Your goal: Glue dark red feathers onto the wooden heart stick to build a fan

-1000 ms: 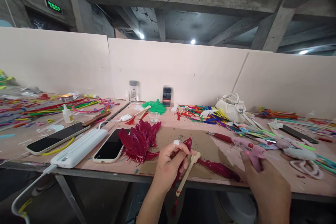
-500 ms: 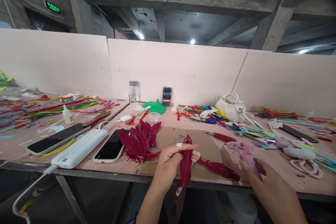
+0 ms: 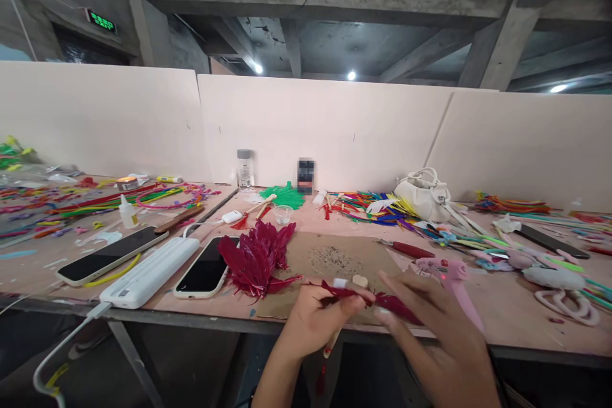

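My left hand (image 3: 313, 322) is closed on a dark red feather (image 3: 344, 293) and a thin wooden stick (image 3: 358, 281) at the table's front edge. My right hand (image 3: 437, 338) hovers just to its right with fingers spread, its fingertips close to the feather, and it holds nothing. A pink glue gun (image 3: 452, 277) lies on the table beyond the right hand. A second red feather (image 3: 396, 306) rests on the brown cardboard sheet (image 3: 335, 255), partly behind my fingers.
A pile of dark red feathers (image 3: 253, 255) lies left of the cardboard. Two phones (image 3: 205, 268) (image 3: 112, 255) and a white power bank (image 3: 150, 271) sit at the left. A white handbag (image 3: 423, 191), coloured feathers (image 3: 373, 204) and a glass jar (image 3: 243, 169) stand near the back wall.
My right hand let go of the pink glue gun and moved left to the feather. My left hand turned the feather from upright to nearly level.
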{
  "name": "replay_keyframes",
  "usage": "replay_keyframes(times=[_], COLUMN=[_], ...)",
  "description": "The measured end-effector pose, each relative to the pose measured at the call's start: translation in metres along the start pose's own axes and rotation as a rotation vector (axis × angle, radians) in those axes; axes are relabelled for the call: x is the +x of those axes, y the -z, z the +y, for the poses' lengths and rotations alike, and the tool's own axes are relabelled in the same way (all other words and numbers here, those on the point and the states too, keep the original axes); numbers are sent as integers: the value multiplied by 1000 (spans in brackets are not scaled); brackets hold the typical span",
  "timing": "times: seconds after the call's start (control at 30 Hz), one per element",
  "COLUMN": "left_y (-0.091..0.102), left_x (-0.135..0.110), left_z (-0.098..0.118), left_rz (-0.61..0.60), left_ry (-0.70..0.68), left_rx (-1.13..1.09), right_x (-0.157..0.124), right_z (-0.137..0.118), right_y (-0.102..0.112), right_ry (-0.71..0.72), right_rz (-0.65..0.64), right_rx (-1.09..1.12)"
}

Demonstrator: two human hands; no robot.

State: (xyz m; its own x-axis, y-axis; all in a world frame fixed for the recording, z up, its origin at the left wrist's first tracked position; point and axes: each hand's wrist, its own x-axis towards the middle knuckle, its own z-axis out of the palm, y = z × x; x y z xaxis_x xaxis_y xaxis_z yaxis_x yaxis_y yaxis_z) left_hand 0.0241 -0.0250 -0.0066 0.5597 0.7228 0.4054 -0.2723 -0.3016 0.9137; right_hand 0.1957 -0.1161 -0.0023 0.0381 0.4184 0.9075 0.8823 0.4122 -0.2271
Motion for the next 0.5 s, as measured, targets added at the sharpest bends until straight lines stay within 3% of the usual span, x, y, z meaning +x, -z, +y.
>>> replay_keyframes(times=[0.13, 0.23, 0.37, 0.43, 0.5], left_y=[-1, -3, -6, -6, -7], left_x=[0, 2, 1, 0, -1], left_z=[6, 4, 1, 3, 5], left_rz=[-122, -197, 5, 121, 200], left_ry=[-78, -129, -99, -123, -149], left_rx=[152, 201, 344, 543, 768], right_x=[6, 9, 6, 2, -5], right_z=[-22, -26, -17, -13, -11], right_y=[-13, -10, 9, 19, 23], right_ry=[120, 162, 133, 84, -53], right_rz=[-18, -34, -34, -39, 64], right_rx=[77, 89, 75, 73, 56])
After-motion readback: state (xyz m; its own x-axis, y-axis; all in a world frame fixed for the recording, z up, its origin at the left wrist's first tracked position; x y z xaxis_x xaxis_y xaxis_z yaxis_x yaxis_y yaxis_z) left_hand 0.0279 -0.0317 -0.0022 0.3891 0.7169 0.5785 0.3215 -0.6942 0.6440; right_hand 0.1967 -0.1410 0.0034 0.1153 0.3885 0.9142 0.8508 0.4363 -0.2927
